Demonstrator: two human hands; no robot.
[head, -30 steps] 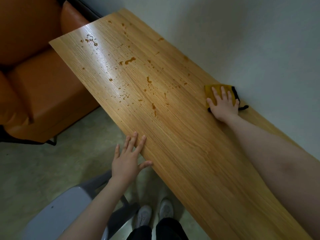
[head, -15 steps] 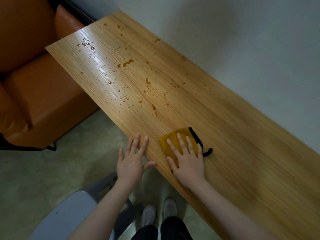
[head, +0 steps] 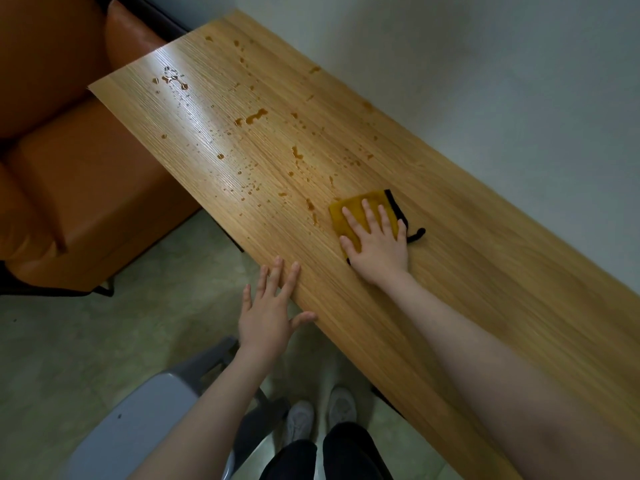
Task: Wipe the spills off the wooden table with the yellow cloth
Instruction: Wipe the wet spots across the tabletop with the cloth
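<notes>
Right hand (head: 379,245), fingers spread, presses cloth (head: 349,211) flat on table (head: 485,271); most spills (head: 256,116) beyond it remain unwiped.

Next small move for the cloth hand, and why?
Probably slide the right hand, pressed flat on the yellow cloth, left and away across the table: the nearest brown drops lie just past the cloth's left edge, unwiped.

A single head-worn view looks steeply down from above the near long edge of the wooden table (head: 433,271), close over it. The table runs diagonally from upper left to lower right; floor (head: 86,341) lies below its near edge.
</notes>
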